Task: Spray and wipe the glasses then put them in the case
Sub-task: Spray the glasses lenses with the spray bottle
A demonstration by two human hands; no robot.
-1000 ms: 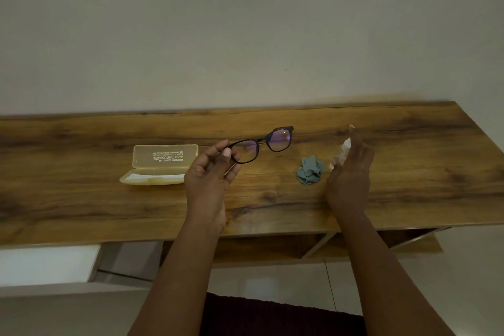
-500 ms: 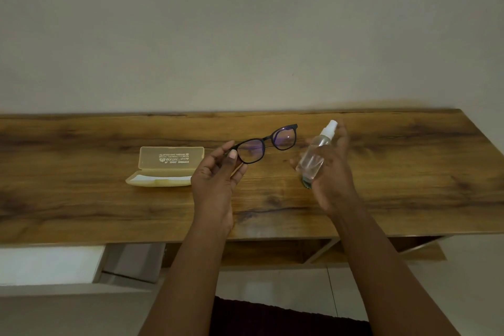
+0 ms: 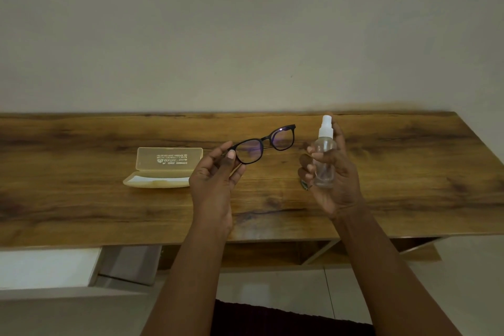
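Note:
My left hand (image 3: 215, 180) pinches the black-framed glasses (image 3: 263, 144) by the left end of the frame and holds them up above the wooden table (image 3: 409, 172), lenses spread to the right. My right hand (image 3: 335, 174) grips a small clear spray bottle (image 3: 324, 161) with a white nozzle, upright, a short way right of the glasses. The beige glasses case (image 3: 163, 168) lies open on the table to the left of my left hand. The grey-green cloth is almost wholly hidden behind my right hand.
A plain wall rises right behind the table's far edge. The table's right end is cut at an angle. Under the front edge there are a shelf with white metal legs (image 3: 321, 251) and a white box (image 3: 46, 267) at the lower left.
My right hand has lifted the spray bottle off the table and brought it upright next to the glasses, now covering the cloth. The left hand with the glasses has barely moved.

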